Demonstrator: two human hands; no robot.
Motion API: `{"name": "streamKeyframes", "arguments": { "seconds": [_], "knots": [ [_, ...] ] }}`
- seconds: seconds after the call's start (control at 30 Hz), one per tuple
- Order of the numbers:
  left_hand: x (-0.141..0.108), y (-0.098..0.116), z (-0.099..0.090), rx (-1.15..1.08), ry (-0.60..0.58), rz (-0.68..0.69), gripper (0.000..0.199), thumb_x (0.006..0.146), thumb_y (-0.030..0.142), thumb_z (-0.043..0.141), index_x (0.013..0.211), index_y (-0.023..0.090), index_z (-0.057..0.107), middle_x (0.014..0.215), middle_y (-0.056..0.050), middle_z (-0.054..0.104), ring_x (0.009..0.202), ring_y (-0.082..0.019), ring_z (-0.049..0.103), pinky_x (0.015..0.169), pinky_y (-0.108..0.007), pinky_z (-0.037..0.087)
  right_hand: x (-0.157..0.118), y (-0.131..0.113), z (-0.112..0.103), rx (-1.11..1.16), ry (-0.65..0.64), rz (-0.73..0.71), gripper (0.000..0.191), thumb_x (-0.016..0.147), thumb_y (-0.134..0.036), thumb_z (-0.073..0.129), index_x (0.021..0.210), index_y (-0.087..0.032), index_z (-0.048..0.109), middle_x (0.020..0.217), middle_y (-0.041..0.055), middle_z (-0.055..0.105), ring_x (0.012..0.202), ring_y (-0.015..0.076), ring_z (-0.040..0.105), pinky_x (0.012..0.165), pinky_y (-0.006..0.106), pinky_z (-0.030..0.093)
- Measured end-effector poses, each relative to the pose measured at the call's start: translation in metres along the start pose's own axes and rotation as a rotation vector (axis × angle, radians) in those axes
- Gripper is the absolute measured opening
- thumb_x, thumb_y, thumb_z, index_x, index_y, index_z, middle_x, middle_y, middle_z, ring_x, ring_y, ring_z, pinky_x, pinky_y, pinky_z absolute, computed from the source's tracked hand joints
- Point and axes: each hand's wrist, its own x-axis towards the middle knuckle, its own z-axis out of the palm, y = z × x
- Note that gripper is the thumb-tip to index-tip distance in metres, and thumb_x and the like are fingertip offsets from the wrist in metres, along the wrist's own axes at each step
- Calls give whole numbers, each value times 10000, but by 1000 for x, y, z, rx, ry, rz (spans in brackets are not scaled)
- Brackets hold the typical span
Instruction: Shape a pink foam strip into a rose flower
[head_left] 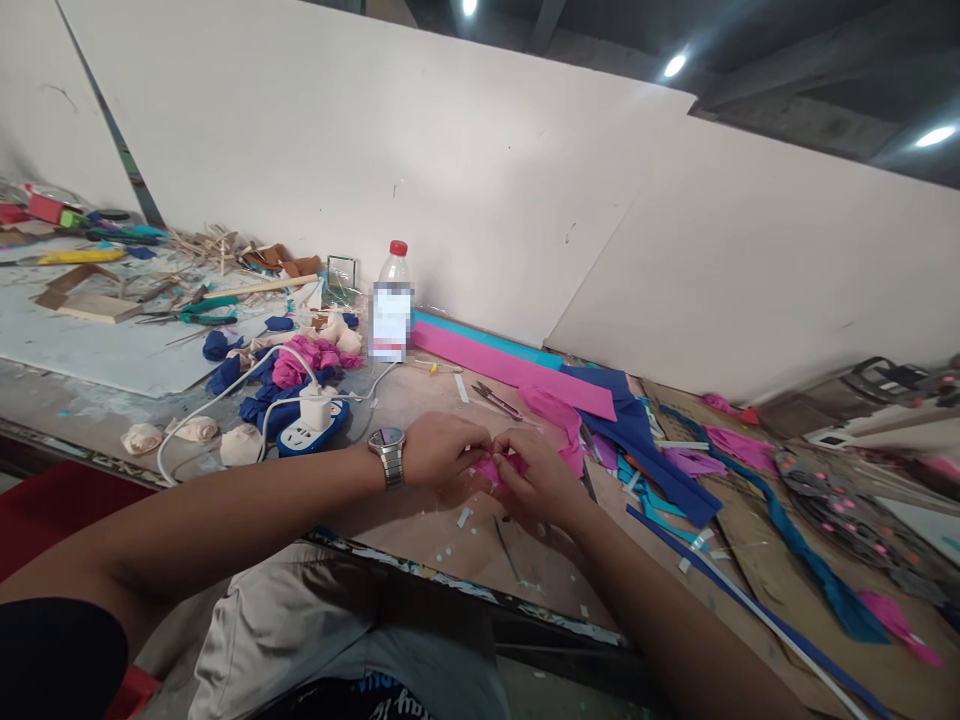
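A small piece of pink material (491, 470) is pinched between my two hands, low over the brown table (420, 530). My left hand (442, 450), with a silver watch on its wrist, comes in from the left, its fingertips closed on the piece. From the right, my right hand (534, 475) grips the same piece between thumb and fingers. The fingertips of both hands nearly touch. A larger pink sheet (551, 410) lies just behind my right hand. Scissors (496, 400) rest on the table beyond the hands.
A blue power strip (313, 432) with white cables lies left, beside crumpled pink and blue pieces (300, 365). A red-capped bottle (393, 300) stands by the white wall. Pink and blue strips (517, 372) stretch right. Pliers (210, 310) lie far left.
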Motion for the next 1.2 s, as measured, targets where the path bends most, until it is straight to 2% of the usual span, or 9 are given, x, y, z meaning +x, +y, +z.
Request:
{"name": "streamKeyframes", "arguments": {
  "seconds": [0.27, 0.47, 0.8, 1.2],
  "knots": [
    [-2, 1, -1, -23, 53, 18, 183, 916, 327, 545, 978, 255, 701, 869, 11, 741, 780, -152, 638, 649, -276, 353, 1, -3, -2, 0, -28, 16, 121, 922, -221, 521, 816, -211, 578, 809, 38, 655, 775, 196, 574, 722, 346, 414],
    [-2, 2, -3, -31, 70, -54, 194, 904, 380, 558, 892, 225, 675, 800, 8, 711, 722, -146, 605, 628, -273, 345, 0, -2, -1, 10, -4, 18, 117, 925, -249, 548, 827, -206, 596, 813, 38, 663, 775, 191, 583, 727, 338, 415],
    [-3, 2, -3, -172, 56, -59, 168, 866, 289, 559, 910, 210, 701, 786, 9, 709, 685, -129, 583, 640, -257, 363, 0, -1, -1, 1, 1, 1, 104, 900, -236, 565, 801, -211, 586, 784, 31, 654, 759, 185, 576, 719, 331, 418],
    [-1, 1, -4, -214, 33, -79, 206, 907, 338, 539, 860, 188, 673, 739, 6, 671, 655, -119, 531, 615, -259, 318, 0, -1, -1, 1, -17, 2, 128, 929, -268, 551, 836, -214, 622, 808, 42, 674, 779, 193, 596, 731, 342, 434]
  ]
}}
